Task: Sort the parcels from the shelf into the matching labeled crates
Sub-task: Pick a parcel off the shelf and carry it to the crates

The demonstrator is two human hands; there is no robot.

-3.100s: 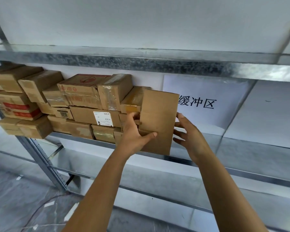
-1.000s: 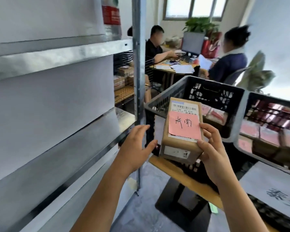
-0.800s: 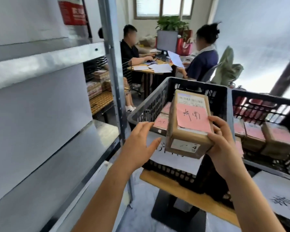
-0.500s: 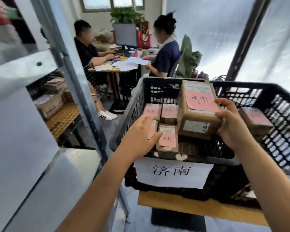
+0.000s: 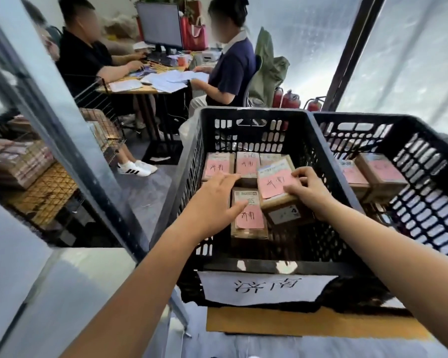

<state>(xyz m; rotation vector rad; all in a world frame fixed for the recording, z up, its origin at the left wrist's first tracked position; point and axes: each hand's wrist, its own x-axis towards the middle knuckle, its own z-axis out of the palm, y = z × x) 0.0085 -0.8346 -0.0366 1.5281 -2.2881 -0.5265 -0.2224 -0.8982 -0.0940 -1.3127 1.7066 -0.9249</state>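
Black crate (image 5: 321, 267), paper label (image 5: 264, 286) up front. Left hand (image 5: 215, 205) hovers flat, fingers loose, holding nothing. Right hand (image 5: 311, 195) grasps the parcel (image 5: 274, 186), now lowered from rim height into the crate, tilted over the pink-tagged parcels (image 5: 217, 166).

White sign (image 5: 265, 286) on crate (image 5: 251, 113) front: 济南. Pink slips (image 5: 251, 215) on parcels (image 5: 247, 232): handwritten 济南.

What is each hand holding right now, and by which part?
The right hand pinches the cardboard parcel by its right edge, thumb on the pink note. The left hand holds nothing.
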